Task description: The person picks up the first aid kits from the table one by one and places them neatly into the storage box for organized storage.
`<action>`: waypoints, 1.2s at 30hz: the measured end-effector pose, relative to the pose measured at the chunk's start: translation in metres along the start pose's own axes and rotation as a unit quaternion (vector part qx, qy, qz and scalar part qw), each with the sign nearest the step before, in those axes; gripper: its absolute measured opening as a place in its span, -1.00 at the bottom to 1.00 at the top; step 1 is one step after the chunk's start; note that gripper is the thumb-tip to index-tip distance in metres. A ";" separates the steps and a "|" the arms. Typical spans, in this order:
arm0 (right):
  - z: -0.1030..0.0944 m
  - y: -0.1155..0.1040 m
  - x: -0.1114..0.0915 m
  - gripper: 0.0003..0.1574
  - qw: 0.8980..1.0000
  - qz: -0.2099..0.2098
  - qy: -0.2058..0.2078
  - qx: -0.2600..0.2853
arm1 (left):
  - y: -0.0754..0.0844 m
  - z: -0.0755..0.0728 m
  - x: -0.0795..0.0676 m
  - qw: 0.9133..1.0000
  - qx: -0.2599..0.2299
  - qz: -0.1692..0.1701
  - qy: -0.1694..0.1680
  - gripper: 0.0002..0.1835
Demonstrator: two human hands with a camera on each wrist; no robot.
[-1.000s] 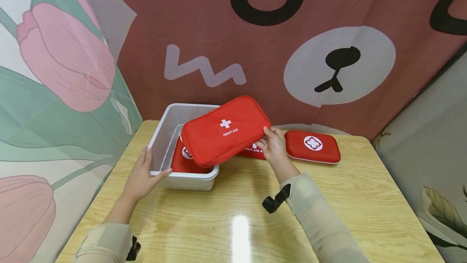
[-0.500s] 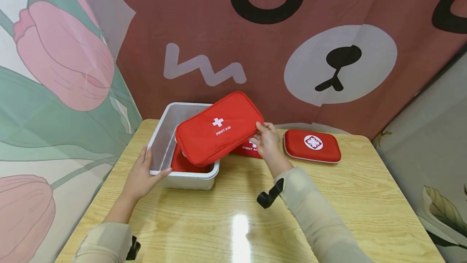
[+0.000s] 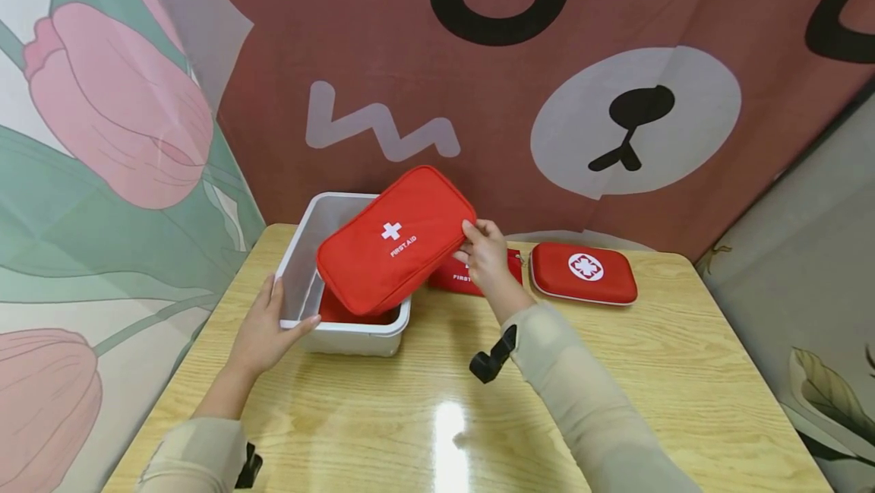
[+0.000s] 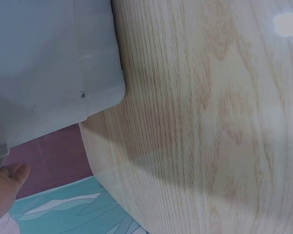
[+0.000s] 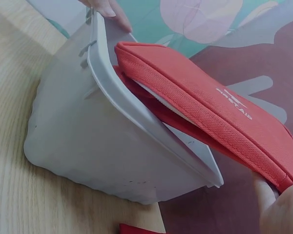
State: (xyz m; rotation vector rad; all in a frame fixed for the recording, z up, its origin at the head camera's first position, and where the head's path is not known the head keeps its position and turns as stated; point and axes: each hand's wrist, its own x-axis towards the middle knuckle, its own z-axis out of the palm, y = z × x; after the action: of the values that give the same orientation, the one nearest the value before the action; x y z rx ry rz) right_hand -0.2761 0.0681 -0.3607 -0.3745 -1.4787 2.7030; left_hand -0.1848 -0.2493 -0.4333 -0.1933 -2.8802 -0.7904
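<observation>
Between the thumb and fingers of my right hand (image 3: pixel 487 254) is the right end of a red first aid pouch (image 3: pixel 399 242), also large in the right wrist view. The pouch slants over a grey-white plastic bin (image 3: pixel 355 341), its lower left end inside the opening. Below it, another red case (image 3: pixel 342 311) lies in the bin, mostly covered by the pouch. My left hand (image 3: pixel 263 326) grips the bin's near left corner, thumb along the front rim. In the left wrist view, fingertips (image 4: pixel 20 174) show at the bin's edge.
Right of the bin, a flat red first aid kit pouch (image 3: pixel 458 276) lies partly behind my right hand. Beside it is a red hard case (image 3: pixel 584 274) with a white emblem. A patterned cloth (image 3: pixel 383 37) hangs behind the wooden table (image 3: pixel 615 387).
My right hand has moved left with the pouch, which now sits further over the bin and more tilted. The flat pouch behind shows more. My left hand and the bin stay put.
</observation>
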 end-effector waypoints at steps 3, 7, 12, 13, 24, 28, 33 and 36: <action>0.004 0.002 0.000 -0.90 1.000 0.004 0.000 -0.009 | 0.000 0.000 0.000 1.000 -0.001 0.001 -0.002 0.01; 0.008 0.005 0.000 -0.92 1.000 0.010 0.002 -0.016 | 0.001 0.000 -0.001 1.000 -0.002 -0.001 -0.003 0.02; 0.012 0.010 0.001 -0.93 1.000 0.017 0.006 -0.024 | 0.001 -0.001 -0.001 1.000 -0.002 -0.001 -0.002 0.02; 0.013 0.010 0.002 -0.93 1.000 0.018 0.006 -0.025 | 0.001 -0.001 0.000 1.000 -0.001 0.000 -0.001 0.02; 0.031 0.018 0.007 -0.94 0.998 0.004 0.011 -0.060 | 0.002 -0.002 0.000 1.000 0.002 -0.001 -0.002 0.01; 0.038 0.022 0.007 -0.91 0.997 -0.004 0.005 -0.080 | 0.003 -0.001 0.001 1.000 -0.002 -0.006 -0.005 0.01; 0.045 0.025 0.006 -0.87 0.996 -0.003 -0.003 -0.095 | 0.003 0.000 0.001 1.000 -0.007 -0.011 -0.007 0.03; 0.048 0.025 0.005 -0.83 0.995 -0.004 -0.011 -0.100 | 0.003 0.000 0.001 1.000 -0.009 -0.016 -0.009 0.03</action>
State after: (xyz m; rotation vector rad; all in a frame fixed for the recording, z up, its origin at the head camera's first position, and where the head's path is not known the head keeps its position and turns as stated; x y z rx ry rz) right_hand -0.2901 0.0151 -0.3575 -0.3468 -1.7581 2.5679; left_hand -0.1856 -0.2470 -0.4320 -0.1584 -2.9004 -0.8231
